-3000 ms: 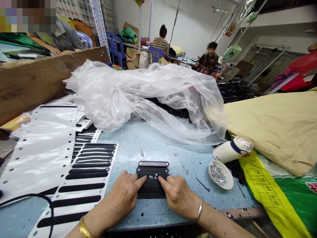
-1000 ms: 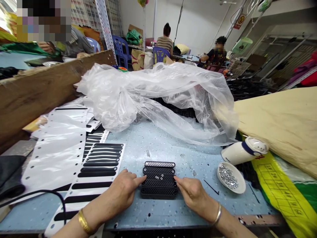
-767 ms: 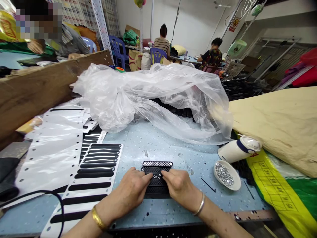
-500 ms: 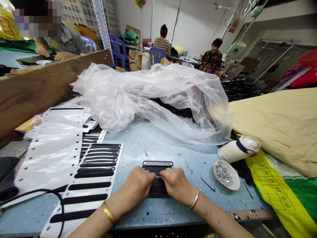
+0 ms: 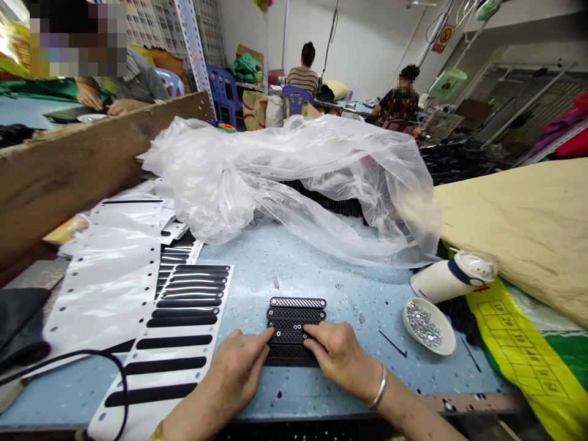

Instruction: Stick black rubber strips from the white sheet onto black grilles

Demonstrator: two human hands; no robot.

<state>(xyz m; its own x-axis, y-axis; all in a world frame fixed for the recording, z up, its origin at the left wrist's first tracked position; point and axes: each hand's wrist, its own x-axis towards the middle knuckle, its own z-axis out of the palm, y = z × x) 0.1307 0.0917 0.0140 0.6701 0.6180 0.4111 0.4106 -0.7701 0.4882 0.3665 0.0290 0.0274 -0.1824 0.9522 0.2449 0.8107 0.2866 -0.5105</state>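
Item: four black perforated strips (image 5: 296,326), laid side by side in a block on the pale blue speckled tabletop (image 5: 294,263), just before my hands at centre. The farthest strip shows a lighter mesh face. A few small silver rings (image 5: 291,334) sit on the third strip. My left hand (image 5: 235,372): grip loose and holding nothing, forefinger stretched out and touching the left end of the nearer strips. My right hand (image 5: 342,355): fingertips bent down onto the right half of the same strips; I cannot tell whether they pinch a ring. At 3 o'clock from the strips, a white dish (image 5: 429,318) of silver rings. At 2 o'clock, a white bottle (image 5: 452,277) on its side with a blue band and a red mark too small to read. At 4 o'clock, a yellow sack (image 5: 528,349) printed with a dark grid of figures, illegible. At 9 o'clock, white die-cut sheets (image 5: 179,334) with long black slots. At 12 o'clock, a crumpled clear plastic bag (image 5: 294,177). On the far wall at 1 o'clock, a red-and-yellow sign (image 5: 443,38), wording unreadable.
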